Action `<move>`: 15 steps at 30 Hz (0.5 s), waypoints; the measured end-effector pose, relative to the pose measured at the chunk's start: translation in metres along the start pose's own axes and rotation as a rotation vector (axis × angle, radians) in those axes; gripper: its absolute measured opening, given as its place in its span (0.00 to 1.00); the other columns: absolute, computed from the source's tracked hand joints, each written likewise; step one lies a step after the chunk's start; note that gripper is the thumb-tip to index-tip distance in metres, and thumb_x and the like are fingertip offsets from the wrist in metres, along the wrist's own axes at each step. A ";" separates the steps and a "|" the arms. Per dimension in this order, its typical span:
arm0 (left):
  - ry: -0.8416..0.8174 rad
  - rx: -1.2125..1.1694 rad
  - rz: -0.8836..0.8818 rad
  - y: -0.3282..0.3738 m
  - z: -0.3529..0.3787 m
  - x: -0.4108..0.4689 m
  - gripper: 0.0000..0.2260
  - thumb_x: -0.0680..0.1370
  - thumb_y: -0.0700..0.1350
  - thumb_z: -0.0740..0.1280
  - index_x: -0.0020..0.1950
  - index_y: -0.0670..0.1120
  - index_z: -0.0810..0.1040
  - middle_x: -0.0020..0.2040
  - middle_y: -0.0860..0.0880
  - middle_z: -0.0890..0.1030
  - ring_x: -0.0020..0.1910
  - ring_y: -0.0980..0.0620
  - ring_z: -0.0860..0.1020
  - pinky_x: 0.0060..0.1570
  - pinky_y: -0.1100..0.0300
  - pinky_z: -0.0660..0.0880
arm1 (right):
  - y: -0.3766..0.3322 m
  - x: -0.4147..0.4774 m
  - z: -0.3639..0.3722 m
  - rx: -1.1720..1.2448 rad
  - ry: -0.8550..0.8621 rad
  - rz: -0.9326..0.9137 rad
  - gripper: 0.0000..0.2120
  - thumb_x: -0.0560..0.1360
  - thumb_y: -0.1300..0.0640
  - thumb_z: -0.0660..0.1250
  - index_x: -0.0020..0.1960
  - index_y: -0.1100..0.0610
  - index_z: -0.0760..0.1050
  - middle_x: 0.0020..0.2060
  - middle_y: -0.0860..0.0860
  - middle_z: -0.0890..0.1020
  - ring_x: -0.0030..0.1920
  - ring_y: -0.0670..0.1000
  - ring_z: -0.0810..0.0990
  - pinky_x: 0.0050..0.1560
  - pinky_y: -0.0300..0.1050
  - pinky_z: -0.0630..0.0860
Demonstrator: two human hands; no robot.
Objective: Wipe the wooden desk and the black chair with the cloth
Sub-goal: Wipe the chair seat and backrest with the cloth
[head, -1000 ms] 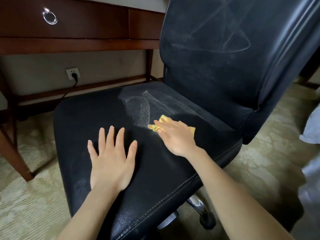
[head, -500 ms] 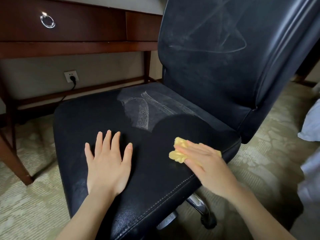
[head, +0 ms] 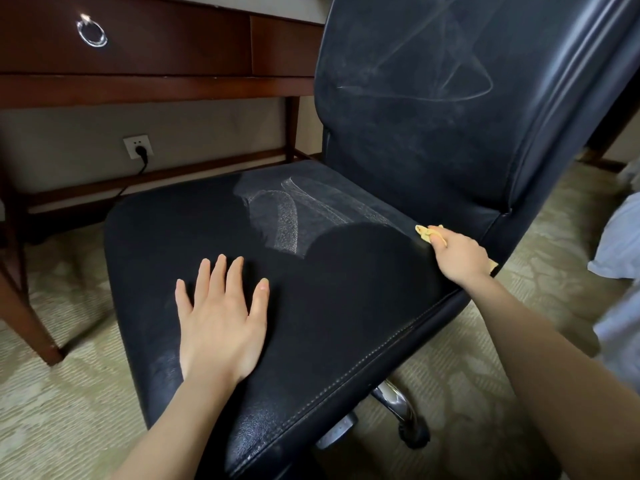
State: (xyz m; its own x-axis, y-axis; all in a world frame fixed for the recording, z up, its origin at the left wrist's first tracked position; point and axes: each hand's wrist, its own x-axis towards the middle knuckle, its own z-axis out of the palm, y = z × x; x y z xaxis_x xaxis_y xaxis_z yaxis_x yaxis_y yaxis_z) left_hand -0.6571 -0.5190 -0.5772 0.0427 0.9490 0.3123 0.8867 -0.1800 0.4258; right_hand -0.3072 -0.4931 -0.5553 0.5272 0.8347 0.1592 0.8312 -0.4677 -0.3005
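- The yellow cloth (head: 426,233) was swept rightward to the seat's back-right edge, gripped under the right hand (head: 459,256)
- The left hand (head: 221,320) was kept flat, fingers straight, on the black chair (head: 346,306)

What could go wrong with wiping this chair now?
The cloth in the right hand sits at the right edge of the chair seat, so it might slide off. The grey dusty patch mid-seat and the streaked backrest could get missed. A wheel shows underneath, so the seat may roll if the flat left hand lifts.
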 end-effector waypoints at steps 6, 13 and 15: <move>0.006 -0.010 -0.017 -0.001 -0.002 0.000 0.28 0.79 0.59 0.45 0.76 0.49 0.58 0.78 0.49 0.57 0.77 0.52 0.47 0.74 0.49 0.39 | -0.008 -0.026 0.004 0.044 0.047 -0.076 0.18 0.82 0.50 0.51 0.70 0.42 0.68 0.67 0.49 0.73 0.68 0.54 0.69 0.63 0.52 0.64; 0.009 -0.003 -0.018 -0.011 -0.004 0.004 0.28 0.80 0.59 0.47 0.76 0.48 0.60 0.77 0.48 0.59 0.77 0.50 0.50 0.74 0.48 0.41 | -0.024 -0.118 0.017 0.251 0.144 -0.324 0.16 0.81 0.54 0.57 0.66 0.43 0.72 0.66 0.42 0.73 0.71 0.44 0.64 0.72 0.50 0.55; -0.003 0.004 -0.014 -0.014 -0.003 0.007 0.28 0.80 0.60 0.48 0.76 0.48 0.60 0.77 0.47 0.60 0.77 0.50 0.50 0.74 0.48 0.41 | -0.030 -0.143 0.021 0.336 0.167 -0.347 0.16 0.80 0.54 0.56 0.65 0.43 0.73 0.64 0.38 0.72 0.70 0.41 0.64 0.73 0.47 0.52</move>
State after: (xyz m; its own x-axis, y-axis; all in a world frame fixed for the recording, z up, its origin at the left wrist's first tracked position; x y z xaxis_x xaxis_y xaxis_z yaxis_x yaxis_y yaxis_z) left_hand -0.6710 -0.5111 -0.5783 0.0315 0.9523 0.3036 0.8890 -0.1655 0.4269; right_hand -0.4112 -0.5929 -0.5886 0.2743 0.8533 0.4434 0.8742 -0.0291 -0.4847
